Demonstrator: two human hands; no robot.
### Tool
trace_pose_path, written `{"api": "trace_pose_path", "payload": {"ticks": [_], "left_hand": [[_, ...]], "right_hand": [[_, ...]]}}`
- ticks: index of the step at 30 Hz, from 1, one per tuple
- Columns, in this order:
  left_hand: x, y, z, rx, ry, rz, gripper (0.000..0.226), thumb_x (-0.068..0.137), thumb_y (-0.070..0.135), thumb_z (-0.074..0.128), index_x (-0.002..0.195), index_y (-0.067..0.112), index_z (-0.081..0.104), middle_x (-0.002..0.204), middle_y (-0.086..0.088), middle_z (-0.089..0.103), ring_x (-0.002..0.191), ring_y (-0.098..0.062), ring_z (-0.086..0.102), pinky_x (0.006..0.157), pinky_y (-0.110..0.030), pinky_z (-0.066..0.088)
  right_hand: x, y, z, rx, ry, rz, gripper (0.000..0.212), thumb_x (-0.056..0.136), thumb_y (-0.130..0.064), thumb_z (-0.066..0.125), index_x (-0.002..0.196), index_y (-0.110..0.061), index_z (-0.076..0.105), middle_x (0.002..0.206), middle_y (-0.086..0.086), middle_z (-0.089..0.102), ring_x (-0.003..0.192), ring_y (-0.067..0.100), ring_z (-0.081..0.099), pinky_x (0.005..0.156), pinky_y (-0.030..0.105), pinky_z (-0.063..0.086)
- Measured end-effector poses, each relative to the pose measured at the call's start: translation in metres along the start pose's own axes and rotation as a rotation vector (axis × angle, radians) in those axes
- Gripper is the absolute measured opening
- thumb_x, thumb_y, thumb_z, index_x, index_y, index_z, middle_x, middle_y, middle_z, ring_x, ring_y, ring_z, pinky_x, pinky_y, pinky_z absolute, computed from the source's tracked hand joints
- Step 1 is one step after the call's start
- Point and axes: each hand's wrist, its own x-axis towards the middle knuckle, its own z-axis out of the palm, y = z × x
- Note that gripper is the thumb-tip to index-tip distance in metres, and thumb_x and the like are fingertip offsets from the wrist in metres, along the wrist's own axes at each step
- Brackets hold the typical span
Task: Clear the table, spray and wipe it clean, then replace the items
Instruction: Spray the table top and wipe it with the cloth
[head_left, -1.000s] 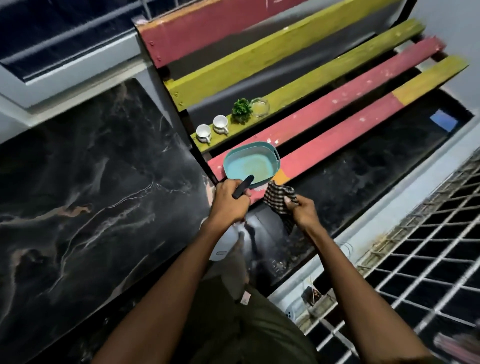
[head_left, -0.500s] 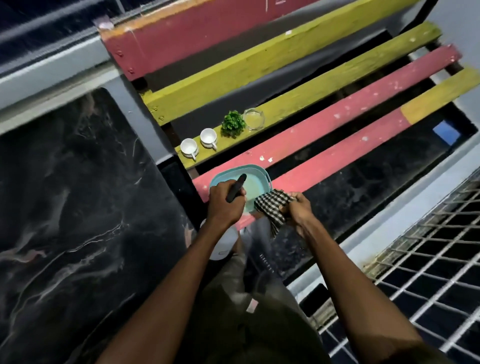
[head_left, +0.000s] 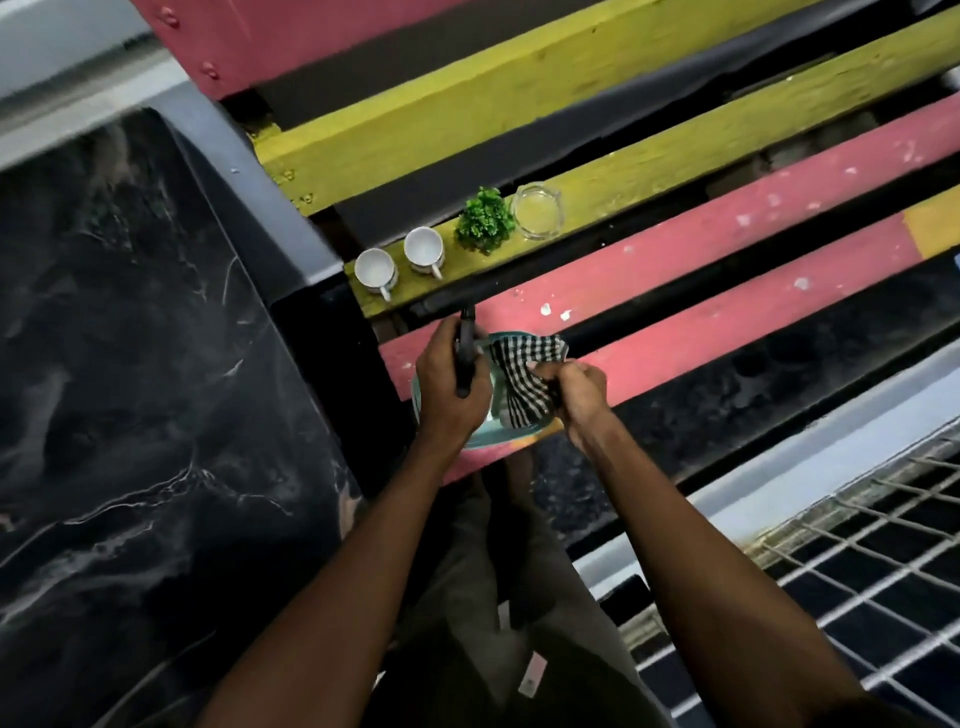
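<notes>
Slatted bench (head_left: 727, 244), painted pink and yellow; carries all loose items.

Item 1: teal tray (head_left: 480, 439), on the two nearest pink slats at the bench's left end, largely covered by both hands.

Item 2: black-and-white checked cloth (head_left: 522, 382), bunched, lying over the tray's right half; one end pinched in the right hand (head_left: 579, 389), fingers pressed together on the fabric.

Item 3: black spray-bottle handle (head_left: 466, 353), slim and dark, nozzle end pointing away toward the yellow slat; the left hand (head_left: 449, 387) is closed in a fist round it, above the tray's left half. The bottle's body is hidden beneath the hand.

Items 4–5: two white cups (head_left: 375, 267) (head_left: 424, 248), upright, side by side at the left end of the near yellow slat, handles toward the viewer.

Item 6: small green plant (head_left: 485, 221), just right of the cups on the same slat.

Item 7: clear glass dish (head_left: 537, 212), just beside the plant, right of it.

Black marble table (head_left: 130, 389), left of the bench, its visible top bare.
</notes>
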Motion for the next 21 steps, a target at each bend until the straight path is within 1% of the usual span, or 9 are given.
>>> {"api": "trace_pose_path", "payload": {"ticks": [2,4,6,8,10,13,16,19,21], "left_hand": [[0.001,-0.015,0.011,0.008,0.046,0.003,0.009,0.089,0.003,0.061,0.097,0.005,0.058,0.083,0.007,0.056,0.072,-0.014,0.054,0.067,-0.034,0.045],[0.0,-0.03,0.022,0.013,0.08,0.003,0.014,0.093,0.008,0.064,0.102,-0.001,0.058,0.088,-0.009,0.061,0.078,-0.026,0.06,0.071,-0.042,0.05],[-0.002,-0.039,0.031,0.026,0.068,-0.01,0.021,0.093,0.008,0.069,0.105,-0.004,0.058,0.092,-0.017,0.064,0.083,-0.033,0.063,0.076,-0.044,0.051],[-0.002,-0.049,0.041,0.047,0.051,-0.034,0.024,0.091,0.006,0.073,0.106,-0.004,0.058,0.092,-0.018,0.063,0.082,-0.033,0.062,0.076,-0.043,0.05],[-0.004,-0.057,0.047,0.03,0.026,-0.06,0.03,0.09,0.003,0.075,0.112,-0.005,0.057,0.1,-0.018,0.065,0.092,-0.033,0.064,0.083,-0.045,0.052],[-0.005,-0.074,0.055,0.048,-0.016,-0.127,0.045,0.088,0.001,0.077,0.125,-0.011,0.055,0.119,-0.025,0.065,0.113,-0.038,0.065,0.1,-0.051,0.05],[-0.009,-0.093,0.054,0.117,-0.098,-0.177,0.056,0.087,0.002,0.078,0.135,-0.013,0.052,0.134,-0.029,0.06,0.129,-0.045,0.058,0.11,-0.058,0.043],[-0.014,-0.105,0.045,0.244,-0.142,-0.138,0.064,0.084,0.011,0.083,0.137,-0.01,0.054,0.137,-0.027,0.06,0.13,-0.044,0.058,0.111,-0.058,0.044],[-0.015,-0.109,0.04,0.289,-0.151,-0.107,0.069,0.082,0.02,0.086,0.138,-0.005,0.054,0.138,-0.024,0.061,0.13,-0.041,0.058,0.112,-0.055,0.045]], "right_hand": [[0.011,0.005,0.009,-0.185,0.078,-0.075,0.01,0.071,-0.003,0.077,0.075,-0.006,0.069,0.083,0.01,0.076,0.079,0.027,0.07,0.072,0.034,0.061],[0.015,0.012,0.016,-0.399,0.169,-0.232,0.012,0.073,-0.011,0.078,0.08,-0.006,0.071,0.077,0.001,0.073,0.071,0.018,0.065,0.068,0.029,0.052],[0.009,0.019,0.021,-0.509,0.247,-0.451,0.012,0.077,-0.015,0.076,0.087,-0.012,0.073,0.073,-0.004,0.069,0.065,0.013,0.059,0.066,0.023,0.044],[0.008,0.029,0.022,-0.58,0.301,-0.632,0.011,0.08,-0.016,0.072,0.09,-0.012,0.069,0.075,0.002,0.069,0.066,0.021,0.059,0.064,0.027,0.044],[0.01,0.041,0.02,-0.677,0.308,-0.725,0.012,0.082,-0.019,0.071,0.087,-0.009,0.065,0.074,0.01,0.069,0.067,0.032,0.061,0.063,0.034,0.046],[0.023,0.059,0.025,-0.862,0.23,-0.64,0.023,0.086,-0.028,0.069,0.092,-0.006,0.067,0.078,0.017,0.072,0.073,0.037,0.068,0.066,0.037,0.049],[0.036,0.068,0.032,-0.973,0.117,-0.49,0.025,0.089,-0.032,0.064,0.093,-0.008,0.066,0.08,0.02,0.071,0.078,0.04,0.068,0.064,0.036,0.045],[0.046,0.069,0.031,-1.023,0.073,-0.383,0.017,0.088,-0.024,0.063,0.095,-0.008,0.065,0.09,0.024,0.071,0.088,0.042,0.068,0.071,0.039,0.049],[0.049,0.069,0.029,-1.049,0.073,-0.37,0.023,0.089,-0.017,0.064,0.109,-0.005,0.062,0.101,0.026,0.071,0.096,0.044,0.068,0.078,0.043,0.051]]}}
